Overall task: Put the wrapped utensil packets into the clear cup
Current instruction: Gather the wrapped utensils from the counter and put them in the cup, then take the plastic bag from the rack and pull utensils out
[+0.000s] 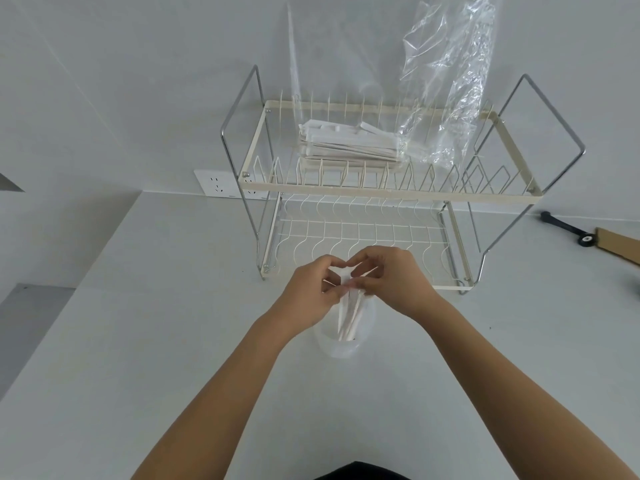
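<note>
A clear cup (341, 344) stands on the white counter just in front of the dish rack. Several white wrapped utensil packets (349, 318) stand upright inside it, their tops sticking out above the rim. My left hand (311, 292) and my right hand (391, 282) meet over the cup, and the fingers of both pinch the tops of those packets. A flat stack of more wrapped packets (346, 143) lies on the upper shelf of the rack, inside a tall clear plastic bag (446, 81).
The two-tier wire dish rack (388, 194) stands against the wall behind the cup. A wall socket (218, 183) sits to its left. A black tool (568, 230) and a strip of cardboard (620, 244) lie at the right edge.
</note>
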